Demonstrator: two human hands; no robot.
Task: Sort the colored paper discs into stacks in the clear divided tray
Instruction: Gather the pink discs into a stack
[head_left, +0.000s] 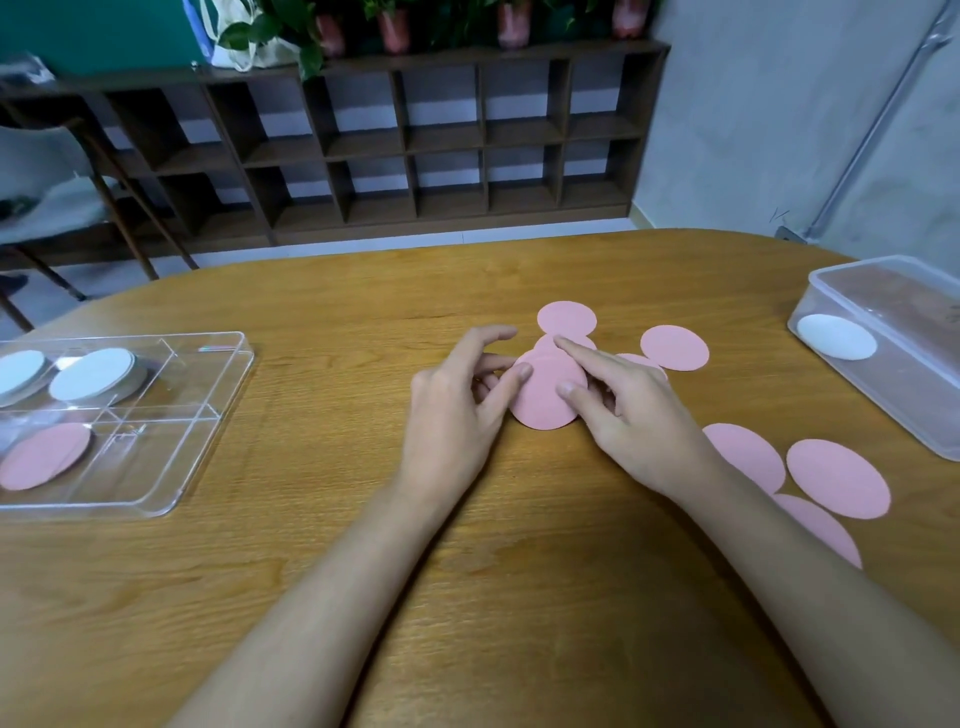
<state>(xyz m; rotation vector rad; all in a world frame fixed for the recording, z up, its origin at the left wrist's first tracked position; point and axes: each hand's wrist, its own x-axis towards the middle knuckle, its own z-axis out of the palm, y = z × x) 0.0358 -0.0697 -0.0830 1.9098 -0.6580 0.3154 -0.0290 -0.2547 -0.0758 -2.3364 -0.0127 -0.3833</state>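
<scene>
Left hand (462, 410) and right hand (636, 421) both pinch overlapping pink discs (545, 397) midway along the table's (337, 545) far edge.

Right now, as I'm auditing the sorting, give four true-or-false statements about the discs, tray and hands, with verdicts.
The left hand and right hand both grip the pink disc pile. True.
The clear divided tray holds only white discs. False: it holds white stacks plus a pink stack.
Loose pink discs lie on the wooden table. True.
The clear container at right holds a pink disc. False: it holds a white disc.
</scene>
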